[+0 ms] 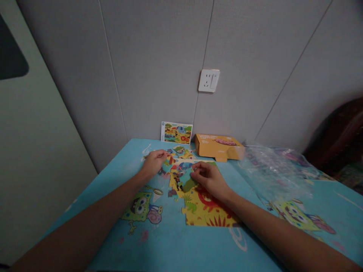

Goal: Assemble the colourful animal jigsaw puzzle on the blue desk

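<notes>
A partly assembled jigsaw puzzle [210, 215] with a yellow ground and a red lion lies on the blue table cover. Over its upper part, my right hand [210, 179] pinches a green and light-blue puzzle piece [189, 183] between thumb and fingers. My left hand [154, 161] is just left of the puzzle's top, fingers pressed together beside several loose pieces [183, 152]; whatever it grips is too small to make out. Part of the lion is covered by my right hand and forearm.
A picture card [177, 133] leans on the wall behind the pieces. An orange box [211, 146] lies right of it, next to crumpled clear plastic [275, 170]. A white socket [209, 81] is on the wall. Cartoon figures are printed on the table cover [170, 249].
</notes>
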`<state>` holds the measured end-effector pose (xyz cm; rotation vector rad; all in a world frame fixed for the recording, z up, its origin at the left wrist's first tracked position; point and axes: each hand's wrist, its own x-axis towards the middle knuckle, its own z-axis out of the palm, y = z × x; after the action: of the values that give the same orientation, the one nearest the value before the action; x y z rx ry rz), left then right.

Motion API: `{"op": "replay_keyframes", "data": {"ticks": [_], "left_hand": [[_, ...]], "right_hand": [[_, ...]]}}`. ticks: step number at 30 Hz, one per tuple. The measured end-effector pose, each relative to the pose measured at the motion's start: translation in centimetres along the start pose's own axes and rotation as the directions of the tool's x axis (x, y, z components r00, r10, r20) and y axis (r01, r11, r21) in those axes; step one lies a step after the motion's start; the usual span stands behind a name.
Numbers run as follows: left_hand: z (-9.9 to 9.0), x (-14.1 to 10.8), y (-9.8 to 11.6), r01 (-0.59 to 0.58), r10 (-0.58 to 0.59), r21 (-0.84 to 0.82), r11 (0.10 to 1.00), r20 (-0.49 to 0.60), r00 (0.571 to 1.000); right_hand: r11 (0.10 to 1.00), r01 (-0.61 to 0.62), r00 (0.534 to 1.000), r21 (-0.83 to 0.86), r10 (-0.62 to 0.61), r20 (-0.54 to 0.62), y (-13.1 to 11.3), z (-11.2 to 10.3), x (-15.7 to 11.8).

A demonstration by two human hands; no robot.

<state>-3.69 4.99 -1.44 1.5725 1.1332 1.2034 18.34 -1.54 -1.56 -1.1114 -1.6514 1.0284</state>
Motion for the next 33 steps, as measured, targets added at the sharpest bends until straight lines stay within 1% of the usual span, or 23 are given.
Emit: {"op": "replay_keyframes", "data": {"ticks": [2,4,6,8,10,11,15,18,23,26,28,31,33], "left_hand": [[-0.1,0.0,0.2,-0.018,0.017,0.028,0.999,0.026,1.0],[-0.1,-0.1,0.5,-0.07,0.064,0.091,0.993,0.064,0.996],[0.0,-0.2,0.6,-0.147,0.129,0.186,0.972,0.104,0.986],[0.1,-0.4,0.5,-0.219,0.183,0.279,0.935,0.149,0.972],[0.1,-0.5,0.4,-0.27,0.21,0.355,0.895,0.197,0.958],[0.2,-0.6,0.3,-0.284,0.214,0.385,0.878,0.216,0.953],[0.3,-0.7,-0.2,-0.302,0.195,0.441,0.845,0.272,0.942],[0.4,-0.9,-0.5,-0.312,0.169,0.448,0.838,0.33,0.929],[0.6,-1.1,-0.6,-0.352,0.164,0.471,0.809,0.394,0.904],[0.7,-1.3,-0.4,-0.363,0.154,0.478,0.8,0.422,0.894],[0.7,-1.4,-0.1,-0.365,0.125,0.499,0.786,0.45,0.884],[0.7,-1.5,0.3,-0.363,0.087,0.536,0.763,0.471,0.878],[0.7,-1.5,0.5,-0.355,0.076,0.546,0.759,0.467,0.881]], "right_hand": [[0.999,-0.032,0.999,0.029,0.031,0.025,-0.2,0.4,-0.2],[0.995,-0.086,0.994,0.047,0.082,0.067,-0.4,0.7,-0.6],[0.982,-0.176,0.976,0.074,0.164,0.145,-0.7,1.0,-0.9],[0.963,-0.255,0.948,0.091,0.23,0.221,-1.0,1.3,-1.3],[0.953,-0.293,0.927,0.078,0.263,0.269,-1.3,1.7,-1.6],[0.956,-0.288,0.925,0.059,0.262,0.274,-1.4,1.8,-1.7],[0.976,-0.206,0.941,-0.073,0.218,0.259,-1.1,2.0,-2.0],[0.975,-0.137,0.939,-0.175,0.184,0.289,-0.7,1.9,-2.1],[0.948,0.069,0.944,-0.312,0.039,0.328,-0.9,1.7,-2.3],[0.921,0.196,0.928,-0.337,-0.063,0.367,-1.1,1.6,-2.2],[0.902,0.271,0.912,-0.337,-0.128,0.39,-1.1,1.7,-2.2],[0.876,0.35,0.889,-0.333,-0.197,0.414,-1.1,1.7,-2.1],[0.858,0.393,0.873,-0.332,-0.234,0.429,-1.1,1.7,-2.1]]}}
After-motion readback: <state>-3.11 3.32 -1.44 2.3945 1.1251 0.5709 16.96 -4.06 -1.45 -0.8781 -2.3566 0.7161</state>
